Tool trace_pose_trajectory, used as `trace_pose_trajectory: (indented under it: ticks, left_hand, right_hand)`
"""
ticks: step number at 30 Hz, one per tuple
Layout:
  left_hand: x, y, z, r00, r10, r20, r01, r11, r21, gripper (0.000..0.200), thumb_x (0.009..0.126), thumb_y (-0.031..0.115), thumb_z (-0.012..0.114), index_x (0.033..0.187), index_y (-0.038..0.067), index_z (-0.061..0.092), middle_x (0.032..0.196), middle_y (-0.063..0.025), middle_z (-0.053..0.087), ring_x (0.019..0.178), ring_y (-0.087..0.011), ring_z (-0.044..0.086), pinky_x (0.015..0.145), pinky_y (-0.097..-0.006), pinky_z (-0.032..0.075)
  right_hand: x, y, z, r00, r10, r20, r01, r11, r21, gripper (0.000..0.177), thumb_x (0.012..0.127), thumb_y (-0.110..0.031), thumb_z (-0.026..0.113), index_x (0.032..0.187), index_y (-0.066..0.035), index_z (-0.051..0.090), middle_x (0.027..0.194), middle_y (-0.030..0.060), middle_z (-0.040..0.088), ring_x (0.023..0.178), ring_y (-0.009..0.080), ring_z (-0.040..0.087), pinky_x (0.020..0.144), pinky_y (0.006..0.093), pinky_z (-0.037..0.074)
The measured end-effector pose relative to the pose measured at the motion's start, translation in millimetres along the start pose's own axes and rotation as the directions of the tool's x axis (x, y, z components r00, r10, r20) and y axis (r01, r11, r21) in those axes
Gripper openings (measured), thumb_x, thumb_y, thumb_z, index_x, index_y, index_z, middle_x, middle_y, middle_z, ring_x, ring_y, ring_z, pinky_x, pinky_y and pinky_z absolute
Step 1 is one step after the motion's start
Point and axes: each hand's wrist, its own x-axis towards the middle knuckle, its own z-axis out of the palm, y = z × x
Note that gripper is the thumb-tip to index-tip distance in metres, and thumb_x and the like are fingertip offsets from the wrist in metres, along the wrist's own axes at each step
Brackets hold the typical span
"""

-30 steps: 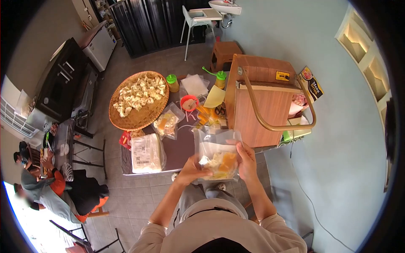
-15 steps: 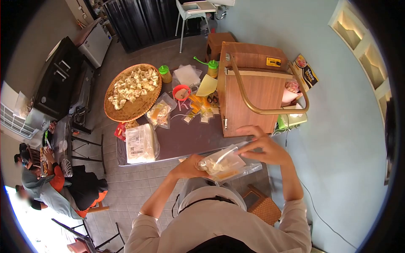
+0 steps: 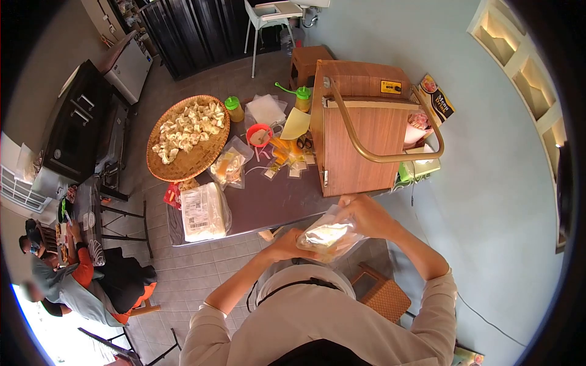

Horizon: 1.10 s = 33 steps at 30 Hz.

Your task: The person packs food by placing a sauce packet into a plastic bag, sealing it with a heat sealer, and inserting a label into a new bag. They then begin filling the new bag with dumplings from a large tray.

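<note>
A clear plastic bag [image 3: 329, 238] with pale food and something orange inside is held between my two hands, in front of my body at the table's front edge. My left hand [image 3: 287, 245] grips its left side, fingers closed. On the upper right of the bag, my right hand [image 3: 366, 216] has its fingers closed round the plastic. Beyond the hands, on the dark table [image 3: 268, 201], lie another filled bag [image 3: 231, 166], a stack of wrapped white packs [image 3: 204, 211] and small orange sachets [image 3: 285, 152].
A woven tray [image 3: 192, 152] of folded dumplings stands at the back left. Near it are a red bowl [image 3: 259, 135], green-capped bottles [image 3: 234, 108] and yellow paper [image 3: 295, 124]. A wooden cabinet [image 3: 360, 140] with a metal rail is on the right. People [image 3: 82, 277] sit far left.
My right hand has come down and closed on the bag, where its fingers were spread above it before. The bag is now tilted and more gathered, and the view has shifted slightly.
</note>
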Motion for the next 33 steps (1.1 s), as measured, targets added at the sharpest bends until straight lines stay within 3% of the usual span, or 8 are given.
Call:
trace_pose_trajectory:
  ticks: [5, 12, 14, 18, 26, 30, 32, 33]
  left_hand:
    - [6.3, -22.6, 9.8, 0.995, -0.083, -0.057, 0.073, 0.984, -0.163, 0.038, 0.067, 0.023, 0.075, 0.095, 0.001, 0.062, 0.088, -0.0038, 0.063, 0.08, -0.0091, 0.055, 0.073, -0.0236, 0.042]
    - [11.2, -14.0, 9.9, 0.994, -0.072, -0.083, 0.04, 0.94, -0.338, 0.039, 0.065, 0.02, 0.076, 0.096, 0.0, 0.062, 0.089, -0.0038, 0.063, 0.082, -0.0084, 0.055, 0.074, -0.0227, 0.043]
    - [11.8, -5.0, 5.6, 0.994, -0.075, -0.081, 0.043, 0.939, -0.342, 0.04, 0.065, 0.02, 0.076, 0.097, 0.0, 0.062, 0.09, -0.004, 0.063, 0.082, -0.0086, 0.055, 0.075, -0.0229, 0.043]
    - [17.7, -1.6, 4.6, 0.984, -0.177, -0.014, 0.165, 0.942, -0.293, 0.05, 0.061, 0.017, 0.078, 0.103, 0.001, 0.058, 0.097, -0.005, 0.061, 0.09, -0.0136, 0.056, 0.082, -0.0273, 0.042]
    - [17.8, 2.2, 2.5, 0.961, -0.268, 0.074, 0.274, 0.865, -0.421, 0.059, 0.063, 0.013, 0.077, 0.114, 0.001, 0.048, 0.108, -0.0066, 0.056, 0.1, -0.0152, 0.052, 0.088, -0.0284, 0.039]
    - [19.3, 4.7, -4.2, 0.966, -0.231, 0.113, 0.257, 0.865, -0.43, 0.059, 0.065, 0.012, 0.076, 0.115, 0.001, 0.047, 0.111, -0.0065, 0.054, 0.102, -0.0148, 0.051, 0.089, -0.0287, 0.038]
    - [21.9, 4.1, -8.0, 0.973, -0.199, 0.117, 0.23, 0.893, -0.386, 0.059, 0.065, 0.013, 0.076, 0.115, 0.0, 0.047, 0.11, -0.0065, 0.055, 0.102, -0.0145, 0.051, 0.089, -0.0284, 0.039]
    - [22.9, 4.8, -9.2, 0.964, -0.229, 0.137, 0.264, 0.895, -0.359, 0.058, 0.065, 0.013, 0.075, 0.115, 0.0, 0.048, 0.11, -0.0064, 0.055, 0.102, -0.0141, 0.051, 0.088, -0.0278, 0.038]
  right_hand:
    - [5.4, -0.8, -1.0, 0.998, 0.051, -0.041, -0.047, 0.995, 0.09, 0.018, 0.066, -0.004, 0.067, 0.084, -0.007, 0.067, 0.09, 0.0107, 0.055, 0.072, 0.0207, 0.056, 0.057, 0.0293, 0.045]
    - [-0.5, -4.5, -38.2, 0.991, 0.102, 0.091, -0.12, 0.967, 0.225, 0.014, 0.068, -0.013, 0.068, 0.082, -0.01, 0.068, 0.096, 0.0088, 0.053, 0.075, 0.0211, 0.055, 0.064, 0.0297, 0.046]
    - [-1.3, -11.8, -52.7, 0.949, 0.159, 0.273, -0.145, 0.987, -0.07, 0.02, 0.067, -0.024, 0.07, 0.08, -0.01, 0.069, 0.099, 0.0093, 0.053, 0.087, 0.0228, 0.054, 0.074, 0.0309, 0.045]
    - [1.9, 6.7, -45.0, 0.918, 0.16, 0.363, -0.121, 0.985, -0.127, 0.029, 0.064, -0.035, 0.071, 0.078, -0.009, 0.069, 0.099, 0.0119, 0.051, 0.097, 0.0242, 0.05, 0.079, 0.0326, 0.042]
    - [12.3, 49.9, -15.3, 0.936, 0.141, 0.321, -0.253, 0.905, 0.341, 0.03, 0.069, -0.039, 0.067, 0.08, -0.011, 0.07, 0.107, 0.0119, 0.046, 0.103, 0.025, 0.042, 0.084, 0.0337, 0.038]
    - [8.6, 46.2, -19.7, 0.95, 0.203, 0.239, -0.278, 0.898, 0.341, 0.024, 0.071, -0.035, 0.068, 0.08, -0.013, 0.07, 0.104, 0.0105, 0.043, 0.107, 0.0245, 0.039, 0.089, 0.0342, 0.033]
    - [4.8, 41.8, -24.0, 0.907, 0.205, 0.368, -0.195, 0.979, -0.064, 0.023, 0.069, -0.035, 0.069, 0.078, -0.015, 0.07, 0.105, 0.0107, 0.043, 0.107, 0.0269, 0.038, 0.09, 0.0354, 0.033]
    - [4.1, 37.8, -26.3, 0.906, 0.206, 0.37, -0.197, 0.978, -0.063, 0.023, 0.069, -0.035, 0.069, 0.078, -0.015, 0.07, 0.105, 0.0107, 0.043, 0.107, 0.0269, 0.038, 0.09, 0.0354, 0.033]
